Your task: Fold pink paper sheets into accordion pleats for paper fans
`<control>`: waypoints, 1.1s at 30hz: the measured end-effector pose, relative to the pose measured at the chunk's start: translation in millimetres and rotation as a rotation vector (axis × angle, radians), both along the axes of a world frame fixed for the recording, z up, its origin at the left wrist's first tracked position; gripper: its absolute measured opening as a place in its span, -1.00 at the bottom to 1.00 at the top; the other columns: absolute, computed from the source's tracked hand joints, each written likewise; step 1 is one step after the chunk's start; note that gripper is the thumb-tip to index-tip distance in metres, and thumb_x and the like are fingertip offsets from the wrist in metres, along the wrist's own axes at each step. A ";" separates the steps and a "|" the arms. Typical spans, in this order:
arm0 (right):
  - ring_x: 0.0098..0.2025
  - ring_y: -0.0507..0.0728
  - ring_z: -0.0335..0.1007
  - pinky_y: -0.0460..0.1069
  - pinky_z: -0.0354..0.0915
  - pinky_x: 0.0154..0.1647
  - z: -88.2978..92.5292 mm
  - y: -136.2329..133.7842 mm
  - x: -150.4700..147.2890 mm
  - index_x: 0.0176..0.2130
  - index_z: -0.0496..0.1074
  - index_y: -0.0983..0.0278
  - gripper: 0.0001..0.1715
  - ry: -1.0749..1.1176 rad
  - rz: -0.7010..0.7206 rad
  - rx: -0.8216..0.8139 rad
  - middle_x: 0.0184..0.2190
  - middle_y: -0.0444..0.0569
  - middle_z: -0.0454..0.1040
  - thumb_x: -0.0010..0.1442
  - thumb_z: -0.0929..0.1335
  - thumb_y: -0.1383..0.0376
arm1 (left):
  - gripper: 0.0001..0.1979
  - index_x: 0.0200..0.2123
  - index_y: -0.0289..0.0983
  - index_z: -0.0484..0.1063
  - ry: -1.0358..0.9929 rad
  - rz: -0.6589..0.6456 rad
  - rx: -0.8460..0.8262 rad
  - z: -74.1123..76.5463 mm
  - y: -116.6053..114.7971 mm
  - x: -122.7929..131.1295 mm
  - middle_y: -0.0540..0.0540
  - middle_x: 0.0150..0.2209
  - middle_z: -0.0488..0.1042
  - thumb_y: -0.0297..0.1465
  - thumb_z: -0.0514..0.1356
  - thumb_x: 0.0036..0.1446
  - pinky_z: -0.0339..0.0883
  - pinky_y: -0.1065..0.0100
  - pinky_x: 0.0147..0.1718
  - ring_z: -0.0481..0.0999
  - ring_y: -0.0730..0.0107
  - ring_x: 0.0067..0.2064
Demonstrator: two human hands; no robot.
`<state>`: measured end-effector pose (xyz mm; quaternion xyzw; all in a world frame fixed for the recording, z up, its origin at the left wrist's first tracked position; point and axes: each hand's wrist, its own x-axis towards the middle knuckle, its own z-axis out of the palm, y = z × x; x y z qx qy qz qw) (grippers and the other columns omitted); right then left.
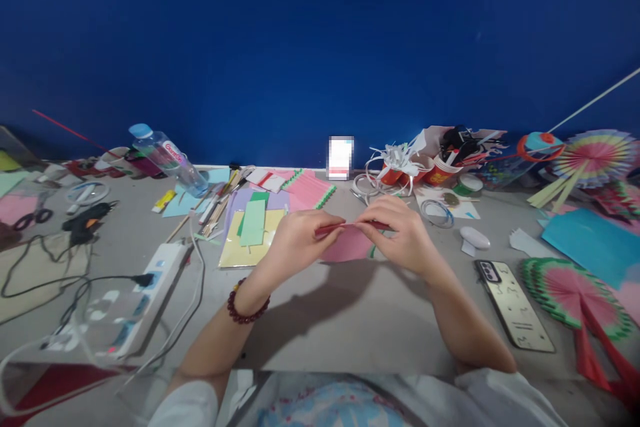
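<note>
Over the middle of the grey table (320,327), a sheet of pink paper (347,247) hangs between my hands with a dark pink, apparently folded upper edge. My left hand (305,233) pinches that edge between thumb and fingers. From the other side, my right hand (393,230) grips the same edge, its thumb close to the left one. A narrow green strip shows by the right fingers; whether it belongs to the paper I cannot tell. Left of my left hand lie a light green card (253,223) and a yellow sheet (233,250).
Pleated pink paper (310,188) lies behind my hands. A power strip (150,300), glue gun (87,221) and tilted water bottle (170,159) are left. Paper cups (440,172), a phone (515,307) and a watermelon-coloured paper fan (565,293) are right. A blue wall (320,47) stands behind.
</note>
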<state>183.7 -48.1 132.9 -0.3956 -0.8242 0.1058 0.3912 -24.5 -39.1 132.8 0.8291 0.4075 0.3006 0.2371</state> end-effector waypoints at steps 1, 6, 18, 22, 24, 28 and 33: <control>-0.33 0.12 0.37 0.06 0.24 -0.21 0.2 0.0 0.2 -0.38 0.48 0.23 -0.86 0.005 0.002 -0.005 -0.47 -0.06 0.51 0.23 0.35 0.31 | -0.81 -0.25 -0.22 0.59 -0.009 -0.007 -0.010 0.4 0.0 -0.3 -0.04 -0.35 0.61 -0.37 0.16 0.22 0.30 0.46 -0.44 0.52 0.42 -0.38; -0.31 0.13 0.38 0.06 0.25 -0.21 0.9 -0.4 1.3 -0.39 0.48 0.23 -0.86 0.009 0.008 0.000 -0.46 -0.06 0.52 0.23 0.36 0.30 | -0.80 -0.24 -0.21 0.59 -0.037 -0.025 -0.032 0.8 0.2 -1.1 -0.04 -0.36 0.61 -0.35 0.15 0.24 0.27 0.47 -0.46 0.51 0.43 -0.39; -0.30 0.13 0.38 0.06 0.22 -0.19 -1.0 0.7 0.7 -0.39 0.47 0.24 -0.86 -0.038 0.000 0.016 -0.47 -0.06 0.52 0.23 0.35 0.32 | -0.83 -0.29 -0.21 0.60 -0.004 -0.016 0.044 -2.8 0.6 -0.5 -0.01 -0.45 0.59 -0.40 0.18 0.21 0.22 0.46 -0.48 0.48 0.45 -0.46; -0.30 0.12 0.38 0.06 0.21 -0.20 -0.2 0.5 0.6 -0.38 0.47 0.24 -0.86 -0.060 -0.009 0.033 -0.46 -0.07 0.52 0.23 0.35 0.32 | -0.85 -0.32 -0.22 0.60 -0.018 0.015 0.079 -6.3 1.3 -0.2 -0.02 -0.41 0.61 -0.40 0.20 0.20 0.24 0.45 -0.47 0.52 0.42 -0.43; -0.30 0.13 0.38 0.06 0.20 -0.19 -0.1 -0.1 0.2 -0.38 0.47 0.24 -0.86 -0.077 -0.020 0.052 -0.46 -0.07 0.52 0.24 0.35 0.32 | -0.86 -0.33 -0.21 0.60 -0.016 0.034 0.113 -8.4 1.2 0.4 -0.01 -0.40 0.62 -0.41 0.21 0.19 0.25 0.43 -0.45 0.54 0.40 -0.42; -0.26 0.14 0.39 0.07 0.20 -0.16 -1.4 -1.4 -1.6 -0.33 0.48 0.23 -0.89 -0.113 -0.031 0.084 -0.41 -0.06 0.54 0.24 0.35 0.30 | -0.87 -0.35 -0.21 0.59 -0.002 0.059 0.192 -10.9 -1.0 2.5 -0.01 -0.39 0.63 -0.44 0.21 0.18 0.26 0.39 -0.39 0.56 0.39 -0.40; -0.24 0.13 0.40 0.07 0.21 -0.15 -1.9 -1.7 -1.5 -0.30 0.49 0.22 -0.89 -0.096 0.004 0.115 -0.40 -0.08 0.57 0.26 0.34 0.32 | -0.86 -0.30 -0.21 0.58 -0.033 0.022 0.141 -6.2 -3.2 3.1 -0.01 -0.38 0.62 -0.38 0.19 0.22 0.25 0.42 -0.43 0.53 0.43 -0.41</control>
